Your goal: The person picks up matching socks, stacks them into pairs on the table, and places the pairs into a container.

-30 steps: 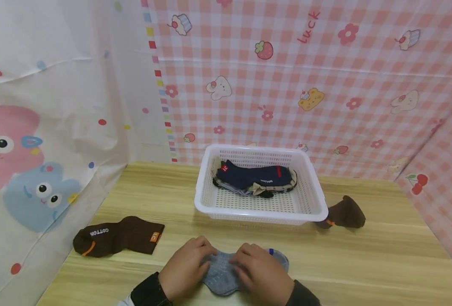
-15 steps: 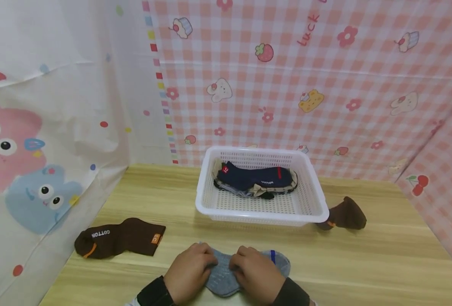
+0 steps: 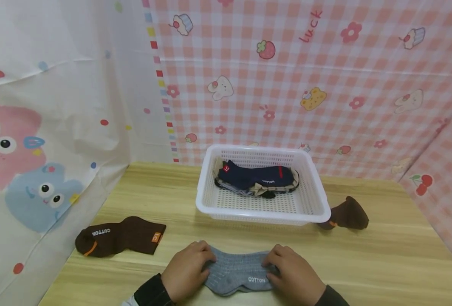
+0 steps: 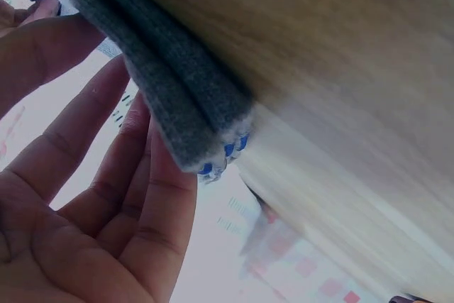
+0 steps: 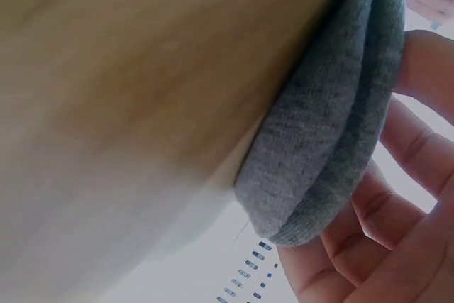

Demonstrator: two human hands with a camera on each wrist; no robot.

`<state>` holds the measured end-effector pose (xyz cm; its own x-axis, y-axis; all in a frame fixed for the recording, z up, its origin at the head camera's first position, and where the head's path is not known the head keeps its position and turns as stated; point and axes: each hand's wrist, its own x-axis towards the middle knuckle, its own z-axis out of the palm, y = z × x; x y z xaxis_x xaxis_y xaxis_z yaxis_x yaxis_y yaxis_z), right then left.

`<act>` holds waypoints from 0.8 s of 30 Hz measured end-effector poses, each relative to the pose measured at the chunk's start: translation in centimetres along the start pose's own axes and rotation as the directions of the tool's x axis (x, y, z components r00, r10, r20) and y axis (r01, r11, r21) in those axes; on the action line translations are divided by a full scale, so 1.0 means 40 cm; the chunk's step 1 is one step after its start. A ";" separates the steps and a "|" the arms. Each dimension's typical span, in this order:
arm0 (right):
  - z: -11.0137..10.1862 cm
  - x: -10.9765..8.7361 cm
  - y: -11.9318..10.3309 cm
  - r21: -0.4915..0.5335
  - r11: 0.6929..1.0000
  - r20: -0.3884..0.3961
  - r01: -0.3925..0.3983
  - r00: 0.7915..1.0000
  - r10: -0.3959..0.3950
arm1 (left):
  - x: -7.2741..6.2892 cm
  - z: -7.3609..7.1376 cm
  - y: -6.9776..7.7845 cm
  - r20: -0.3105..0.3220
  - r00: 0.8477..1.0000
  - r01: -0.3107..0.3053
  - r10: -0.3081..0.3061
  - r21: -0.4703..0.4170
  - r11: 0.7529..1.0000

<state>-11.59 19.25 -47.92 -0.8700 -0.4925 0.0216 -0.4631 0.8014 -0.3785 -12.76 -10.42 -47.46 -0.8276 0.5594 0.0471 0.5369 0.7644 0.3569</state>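
A pair of grey socks (image 3: 239, 265), one laid over the other, lies near the table's front, with white COTTON lettering on the upper one. My left hand (image 3: 188, 268) pinches the cuff end, where the left wrist view shows two grey layers (image 4: 167, 83) with blue marks at their edges. At the toe end, my right hand (image 3: 295, 274) holds the socks with thumb and curled fingers. Both toes (image 5: 319, 133) sit one against the other in the right wrist view. The hands cover the two ends of the socks in the head view.
Behind the hands stands a white plastic basket (image 3: 264, 216) holding several folded socks, with a navy sock (image 3: 254, 175) on top. One brown sock (image 3: 120, 236) lies flat at the left. Another brown sock (image 3: 348, 213) lies crumpled against the basket's right side.
My right hand has moved right along the grey socks from their middle to the toe end, uncovering the COTTON lettering. My left hand has stayed at the cuff end.
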 end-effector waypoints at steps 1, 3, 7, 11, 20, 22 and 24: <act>-0.001 -0.002 0.002 -0.001 1.000 -0.003 -0.001 1.000 0.001 | 0.000 -0.001 0.000 0.002 1.000 0.001 -0.001 0.001 1.000; -0.004 -0.004 0.003 0.001 1.000 -0.005 0.004 1.000 -0.004 | 0.001 -0.002 0.000 0.005 1.000 0.005 -0.005 0.002 1.000; -0.006 -0.001 0.007 0.012 1.000 -0.002 0.016 1.000 -0.016 | 0.003 -0.001 -0.002 -0.012 1.000 0.004 -0.004 -0.006 1.000; -0.013 0.001 0.013 0.021 0.999 -0.118 0.028 0.993 -0.026 | 0.006 -0.007 -0.009 -0.082 0.997 -0.004 0.003 -0.010 1.000; -0.023 0.004 0.048 0.024 0.994 -0.193 -0.103 0.976 0.105 | 0.012 -0.031 -0.029 -0.074 0.992 0.097 -0.101 -0.051 0.994; -0.023 0.006 0.055 0.062 0.989 -0.137 -0.135 0.980 0.142 | 0.012 -0.032 -0.030 -0.057 0.992 0.113 -0.115 -0.043 0.993; -0.024 0.007 0.058 0.099 0.981 -0.075 -0.169 0.981 0.177 | 0.012 -0.032 -0.030 -0.052 0.991 0.122 -0.123 -0.026 0.992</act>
<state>-13.09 21.30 -47.90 -0.9483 -0.3163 0.0240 -0.2905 0.8354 -0.4667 -14.02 -11.48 -46.67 -0.8946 0.4438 0.0516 0.4279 0.8180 0.3843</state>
